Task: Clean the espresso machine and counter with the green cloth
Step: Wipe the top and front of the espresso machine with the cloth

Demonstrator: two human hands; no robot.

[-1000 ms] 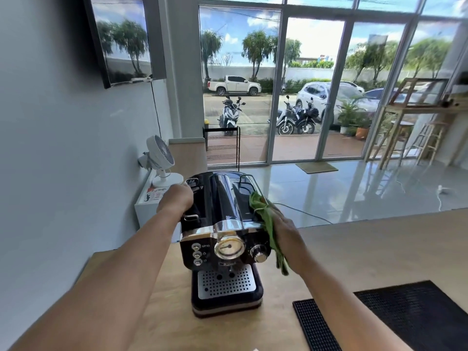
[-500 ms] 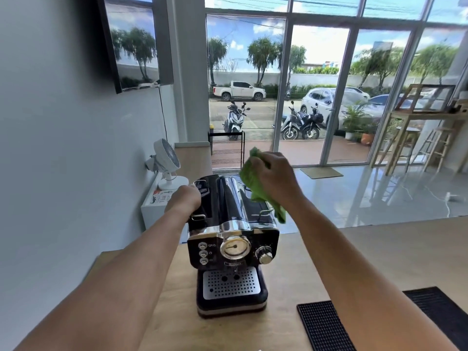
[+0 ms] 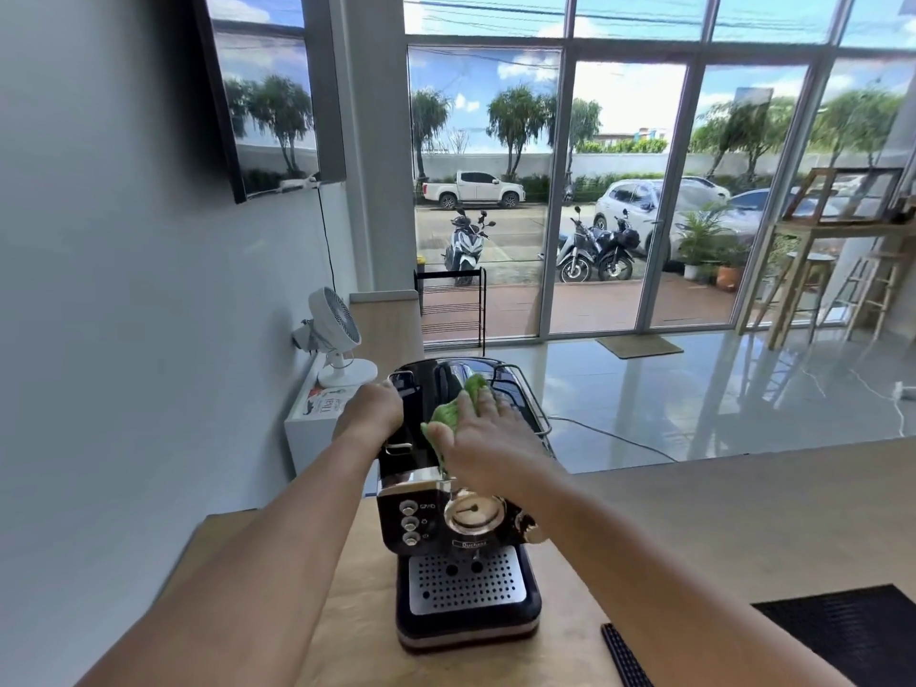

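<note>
Right hand (image 3: 488, 438) flat, presses cloth (image 3: 446, 416) on machine (image 3: 466, 582) top; left hand (image 3: 372, 409) grips machine's left edge. Use firm overlapping strokes.

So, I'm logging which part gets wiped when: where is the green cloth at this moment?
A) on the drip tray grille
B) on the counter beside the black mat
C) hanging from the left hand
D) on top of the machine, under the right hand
D: the right hand presses the green cloth down on the top of the espresso machine.
</note>
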